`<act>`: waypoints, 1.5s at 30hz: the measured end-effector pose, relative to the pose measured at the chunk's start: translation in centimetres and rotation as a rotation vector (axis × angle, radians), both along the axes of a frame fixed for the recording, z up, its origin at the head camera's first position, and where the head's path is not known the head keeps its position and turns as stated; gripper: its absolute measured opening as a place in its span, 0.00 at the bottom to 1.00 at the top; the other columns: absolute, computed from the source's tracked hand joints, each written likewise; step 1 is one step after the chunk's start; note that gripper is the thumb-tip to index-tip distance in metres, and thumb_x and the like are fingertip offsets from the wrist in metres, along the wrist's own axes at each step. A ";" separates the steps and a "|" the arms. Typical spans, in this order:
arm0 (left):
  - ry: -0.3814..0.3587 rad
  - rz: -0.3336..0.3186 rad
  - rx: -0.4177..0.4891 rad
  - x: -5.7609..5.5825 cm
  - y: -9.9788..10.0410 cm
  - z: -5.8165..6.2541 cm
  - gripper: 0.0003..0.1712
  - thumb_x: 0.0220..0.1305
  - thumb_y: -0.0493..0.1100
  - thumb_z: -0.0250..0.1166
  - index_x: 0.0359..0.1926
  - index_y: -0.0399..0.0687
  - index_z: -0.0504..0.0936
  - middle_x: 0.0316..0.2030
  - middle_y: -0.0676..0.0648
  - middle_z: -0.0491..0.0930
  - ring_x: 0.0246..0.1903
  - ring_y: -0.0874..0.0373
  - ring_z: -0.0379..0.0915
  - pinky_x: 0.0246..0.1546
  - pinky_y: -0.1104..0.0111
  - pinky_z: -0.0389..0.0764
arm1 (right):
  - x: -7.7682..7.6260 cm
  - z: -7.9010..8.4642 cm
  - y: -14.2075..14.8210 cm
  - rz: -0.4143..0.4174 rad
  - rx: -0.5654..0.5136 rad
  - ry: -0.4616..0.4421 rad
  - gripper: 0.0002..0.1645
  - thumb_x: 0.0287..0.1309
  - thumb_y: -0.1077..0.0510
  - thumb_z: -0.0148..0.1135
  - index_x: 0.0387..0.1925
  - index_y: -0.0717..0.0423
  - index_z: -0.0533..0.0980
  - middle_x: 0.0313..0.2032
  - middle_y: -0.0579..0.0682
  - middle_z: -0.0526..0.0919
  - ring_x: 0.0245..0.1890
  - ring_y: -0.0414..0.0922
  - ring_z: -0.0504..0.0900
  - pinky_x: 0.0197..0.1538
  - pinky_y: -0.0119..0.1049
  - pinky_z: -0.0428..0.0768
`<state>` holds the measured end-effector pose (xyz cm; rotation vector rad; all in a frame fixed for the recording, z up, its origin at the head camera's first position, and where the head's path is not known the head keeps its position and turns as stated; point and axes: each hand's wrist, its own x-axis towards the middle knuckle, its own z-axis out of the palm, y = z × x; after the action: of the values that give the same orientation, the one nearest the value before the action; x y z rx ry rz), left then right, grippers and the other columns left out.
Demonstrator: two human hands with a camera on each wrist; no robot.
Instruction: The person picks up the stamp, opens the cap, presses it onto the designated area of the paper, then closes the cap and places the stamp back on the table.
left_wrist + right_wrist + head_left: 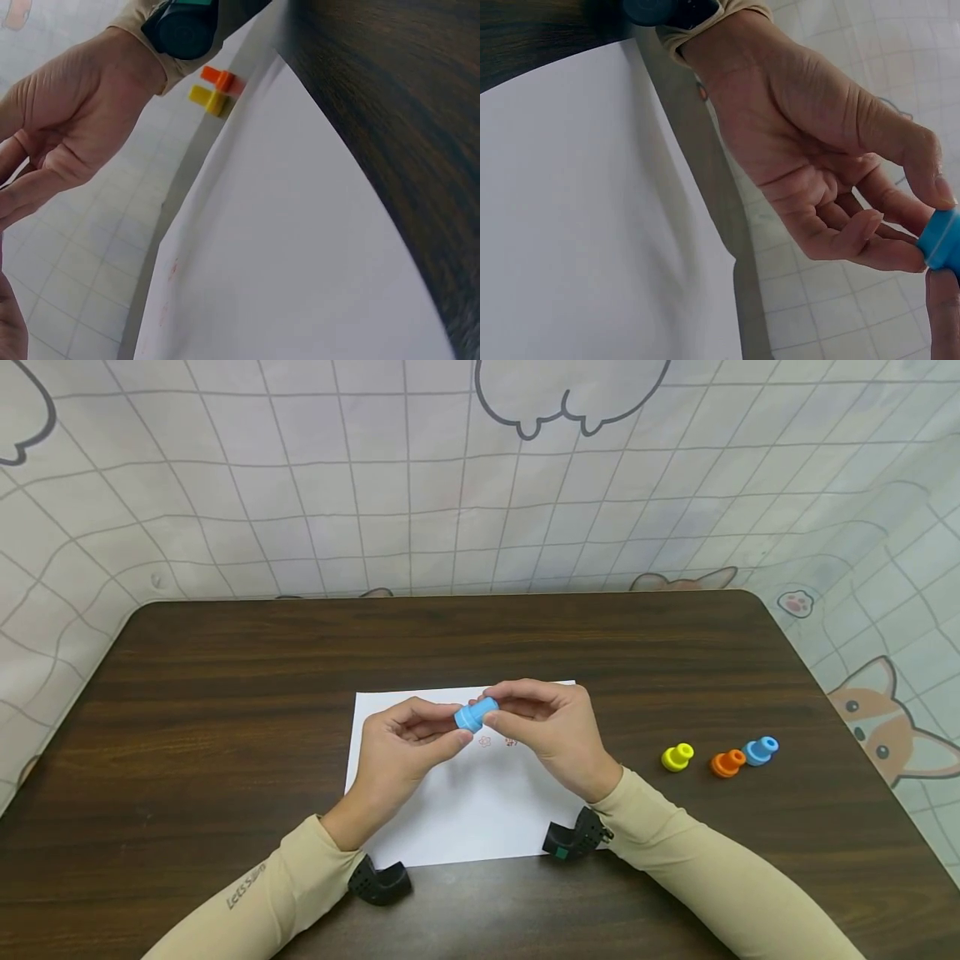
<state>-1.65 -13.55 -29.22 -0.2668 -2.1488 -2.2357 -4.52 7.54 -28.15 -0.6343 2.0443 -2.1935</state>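
Observation:
A small blue toy stamp (476, 716) is held tilted above a white sheet of paper (457, 814), between both hands. My left hand (405, 747) pinches its wider left end with thumb and fingertips. At the narrower end, the thumb and fingers of my right hand (558, 727) grip it. The right wrist view catches part of the blue stamp (942, 238) at its right edge, with fingertips around it. Small red prints, one a flower (485, 742), mark the paper beneath the hands. In the left wrist view the stamp is out of sight.
To the right on the dark wooden table (225, 693) stand a yellow stamp (677, 757), an orange stamp (727, 764) and another blue stamp (761, 751), the last two close together. A white grid-patterned cloth (360, 510) hangs behind the table and along its sides.

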 end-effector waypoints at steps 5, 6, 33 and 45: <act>-0.014 0.000 -0.004 0.0 0.1 0.0 0.19 0.55 0.30 0.76 0.50 0.32 0.86 0.40 0.60 0.90 0.41 0.63 0.90 0.47 0.67 0.90 | 0.0 0.0 0.0 -0.011 0.011 0.000 0.17 0.57 0.66 0.75 0.49 0.68 0.84 0.41 0.40 0.92 0.34 0.39 0.89 0.34 0.28 0.84; -0.015 0.000 -0.002 0.0 0.1 -0.1 0.19 0.55 0.30 0.76 0.49 0.32 0.86 0.40 0.60 0.90 0.41 0.63 0.90 0.47 0.67 0.90 | 0.0 0.0 0.0 -0.008 0.012 -0.002 0.17 0.57 0.66 0.75 0.49 0.68 0.84 0.41 0.40 0.92 0.34 0.39 0.89 0.34 0.28 0.84; 0.051 0.067 -0.002 0.3 0.3 -0.1 0.21 0.53 0.28 0.77 0.50 0.32 0.87 0.40 0.62 0.89 0.43 0.64 0.90 0.49 0.67 0.89 | 0.4 -0.5 -0.4 -0.032 -0.004 -0.058 0.21 0.58 0.63 0.75 0.53 0.64 0.84 0.41 0.40 0.92 0.39 0.39 0.88 0.39 0.29 0.84; 0.037 0.056 0.015 0.2 0.3 -0.3 0.20 0.53 0.28 0.77 0.49 0.31 0.87 0.38 0.62 0.90 0.40 0.62 0.90 0.46 0.67 0.90 | 0.5 -0.6 -0.4 -0.038 0.009 0.005 0.20 0.58 0.64 0.75 0.51 0.67 0.84 0.43 0.36 0.90 0.40 0.37 0.88 0.38 0.29 0.86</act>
<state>-1.49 -13.29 -29.49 -0.2423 -2.0939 -2.1984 -4.03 7.18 -28.79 -0.6049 2.0842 -2.2046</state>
